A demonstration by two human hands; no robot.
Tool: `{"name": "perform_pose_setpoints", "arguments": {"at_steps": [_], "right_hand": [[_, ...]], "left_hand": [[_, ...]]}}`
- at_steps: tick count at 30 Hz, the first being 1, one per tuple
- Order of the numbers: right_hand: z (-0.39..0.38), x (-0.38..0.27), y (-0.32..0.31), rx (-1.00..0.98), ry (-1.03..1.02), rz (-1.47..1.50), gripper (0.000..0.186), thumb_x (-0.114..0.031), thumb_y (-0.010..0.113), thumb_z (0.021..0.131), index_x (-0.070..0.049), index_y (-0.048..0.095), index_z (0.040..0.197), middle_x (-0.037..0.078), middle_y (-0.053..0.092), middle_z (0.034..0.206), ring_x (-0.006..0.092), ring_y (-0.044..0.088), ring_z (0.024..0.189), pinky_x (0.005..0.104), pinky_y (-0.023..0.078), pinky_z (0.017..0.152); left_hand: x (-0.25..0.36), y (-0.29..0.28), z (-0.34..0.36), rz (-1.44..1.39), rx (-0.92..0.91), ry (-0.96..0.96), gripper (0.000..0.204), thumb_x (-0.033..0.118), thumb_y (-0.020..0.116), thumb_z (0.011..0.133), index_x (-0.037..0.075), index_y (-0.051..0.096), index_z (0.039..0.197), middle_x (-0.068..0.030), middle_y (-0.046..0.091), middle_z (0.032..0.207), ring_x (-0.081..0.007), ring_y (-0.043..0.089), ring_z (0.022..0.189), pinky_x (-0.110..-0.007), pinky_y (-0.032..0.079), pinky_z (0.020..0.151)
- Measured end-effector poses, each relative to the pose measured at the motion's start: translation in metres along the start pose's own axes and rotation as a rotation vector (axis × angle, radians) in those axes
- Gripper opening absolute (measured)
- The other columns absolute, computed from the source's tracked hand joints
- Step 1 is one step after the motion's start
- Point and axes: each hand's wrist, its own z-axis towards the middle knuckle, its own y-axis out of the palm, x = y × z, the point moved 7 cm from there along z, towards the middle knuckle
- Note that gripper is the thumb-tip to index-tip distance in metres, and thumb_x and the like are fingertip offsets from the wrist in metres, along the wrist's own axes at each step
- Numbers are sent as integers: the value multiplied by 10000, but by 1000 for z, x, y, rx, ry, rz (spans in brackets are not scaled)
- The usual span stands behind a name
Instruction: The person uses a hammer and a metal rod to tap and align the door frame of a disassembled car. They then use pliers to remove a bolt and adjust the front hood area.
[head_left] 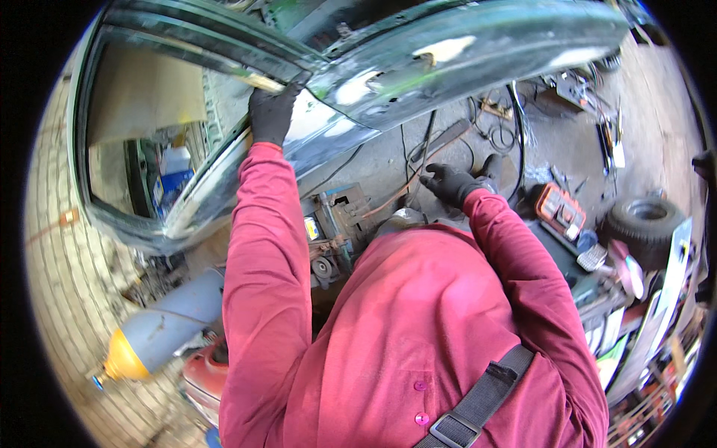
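Note:
My left hand [271, 117], in a black glove, is on the car door [340, 123] at the corner of its window opening. Its fingers curl over the sill beside a pale strip [263, 82]; the fingertips are partly hidden. Dark green and grey paint with white patches covers the door and the body panel [418, 67] beyond it. My right hand [452, 184], also gloved in black, hangs above the floor at mid-right, away from the car. Its fingers are apart, with nothing visible in them.
Cables [502, 138] and tools litter the concrete floor. An orange-and-black case [560, 211] and a tyre [646, 216] lie at right. A grey cylinder with a yellow top [160, 325] lies at lower left. Close to my body stands a worn metal machine [332, 231].

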Motion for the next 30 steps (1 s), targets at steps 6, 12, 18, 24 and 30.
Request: {"name": "perform_pose_setpoints", "arguments": {"at_steps": [6, 12, 18, 24, 30], "right_hand": [[-79, 144, -19, 345, 246, 199, 608, -539, 610, 999, -45, 692, 1344, 258, 736, 1229, 414, 710, 1157, 461, 526, 1031], [-170, 282, 44, 437, 528, 335, 567, -501, 619, 1005, -31, 709, 1310, 248, 722, 1273, 388, 688, 1199, 441, 511, 1040], [-223, 330, 121, 559, 705, 617, 571, -532, 601, 1018, -24, 733, 1242, 195, 767, 1076, 332, 720, 1042, 423, 526, 933], [-254, 313, 166, 641, 782, 796, 508, -505, 612, 1017, -18, 746, 1070, 79, 705, 832, 185, 633, 708, 382, 505, 697], [-272, 304, 203, 654, 845, 979, 427, -442, 646, 1018, -27, 740, 1056, 63, 692, 813, 148, 603, 654, 350, 483, 620]], "left_hand": [[-13, 0, 13, 938, -148, 551, 458, 183, 613, 993, 366, 668, 1409, -132, 751, 892, -308, 721, 774, -455, 556, 786], [-22, 4, 14, 1126, -87, 732, 603, 93, 578, 927, 356, 612, 1469, -123, 733, 754, -335, 732, 745, -481, 558, 769], [-14, 3, 21, 1035, -21, 759, 505, 137, 560, 993, 313, 622, 1463, -201, 751, 900, -352, 740, 836, -482, 570, 811], [-26, 6, 29, 1227, -133, 732, 600, 102, 559, 978, 317, 546, 1538, -204, 724, 813, -378, 732, 807, -490, 549, 778], [-30, -3, 33, 1105, -158, 822, 692, 15, 538, 941, 318, 519, 1563, -215, 701, 788, -365, 716, 767, -495, 536, 759]]}}
